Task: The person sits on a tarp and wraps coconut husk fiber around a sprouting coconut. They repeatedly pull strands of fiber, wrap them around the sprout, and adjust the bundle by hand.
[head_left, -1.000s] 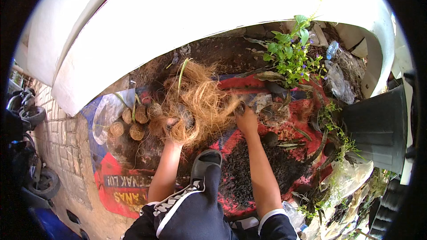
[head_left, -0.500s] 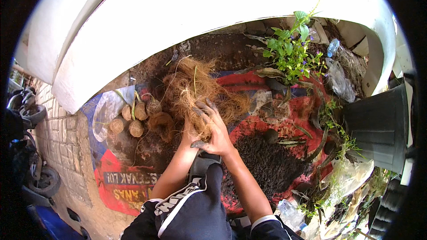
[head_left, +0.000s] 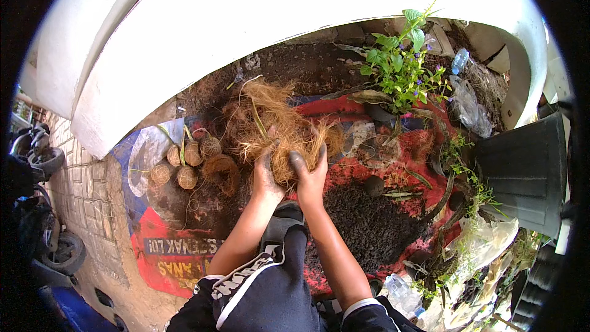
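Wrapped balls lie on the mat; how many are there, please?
5: far-left ball, far-middle ball, far-right ball, near-left ball, near-right ball; loose fibre may hide more.

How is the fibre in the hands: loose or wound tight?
Loose: strands of the brown fibre stick out between left hand and right hand.

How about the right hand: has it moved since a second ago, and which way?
Yes: judged against the dark soil heap, the right hand has shifted to the left, ending closer to the left hand.
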Demonstrator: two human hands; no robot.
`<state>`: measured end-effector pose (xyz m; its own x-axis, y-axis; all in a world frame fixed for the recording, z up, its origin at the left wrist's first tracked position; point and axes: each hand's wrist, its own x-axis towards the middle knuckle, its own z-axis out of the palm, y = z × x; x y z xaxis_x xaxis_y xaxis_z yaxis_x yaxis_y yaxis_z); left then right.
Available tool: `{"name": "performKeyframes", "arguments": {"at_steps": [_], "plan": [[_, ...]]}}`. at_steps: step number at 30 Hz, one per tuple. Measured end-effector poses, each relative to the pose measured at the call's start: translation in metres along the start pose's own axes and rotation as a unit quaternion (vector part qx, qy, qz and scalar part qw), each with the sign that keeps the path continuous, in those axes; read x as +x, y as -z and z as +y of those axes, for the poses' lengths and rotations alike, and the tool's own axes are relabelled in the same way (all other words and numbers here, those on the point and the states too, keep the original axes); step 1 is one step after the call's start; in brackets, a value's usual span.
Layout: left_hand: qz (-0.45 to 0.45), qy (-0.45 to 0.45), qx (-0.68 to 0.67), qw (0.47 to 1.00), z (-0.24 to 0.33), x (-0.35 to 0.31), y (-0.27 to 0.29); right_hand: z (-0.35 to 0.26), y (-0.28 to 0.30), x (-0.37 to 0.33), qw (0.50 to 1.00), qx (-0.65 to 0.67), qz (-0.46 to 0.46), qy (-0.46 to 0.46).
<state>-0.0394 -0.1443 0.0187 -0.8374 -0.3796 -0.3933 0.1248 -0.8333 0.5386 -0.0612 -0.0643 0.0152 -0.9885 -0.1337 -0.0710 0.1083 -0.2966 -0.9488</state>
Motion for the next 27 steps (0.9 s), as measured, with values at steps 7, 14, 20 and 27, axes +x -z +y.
{"name": "performKeyframes", "arguments": {"at_steps": [7,14,20,27], "plan": [[-0.117,0.051,-0.131,0.983,0.008,0.004,0.015,-0.002,0.018,-0.005,0.981,0.078,-0.156,0.089],[-0.181,0.116,-0.212,0.953,0.002,0.019,0.050,-0.032,0.033,0.007,0.859,-0.360,-0.261,0.255],[-0.132,0.076,-0.079,0.985,0.000,0.018,0.053,-0.036,0.023,0.012,0.952,-0.238,-0.100,0.165],[-0.054,0.146,-0.146,0.977,0.003,0.006,0.034,-0.036,0.035,0.012,0.928,-0.182,-0.203,0.253]]}}
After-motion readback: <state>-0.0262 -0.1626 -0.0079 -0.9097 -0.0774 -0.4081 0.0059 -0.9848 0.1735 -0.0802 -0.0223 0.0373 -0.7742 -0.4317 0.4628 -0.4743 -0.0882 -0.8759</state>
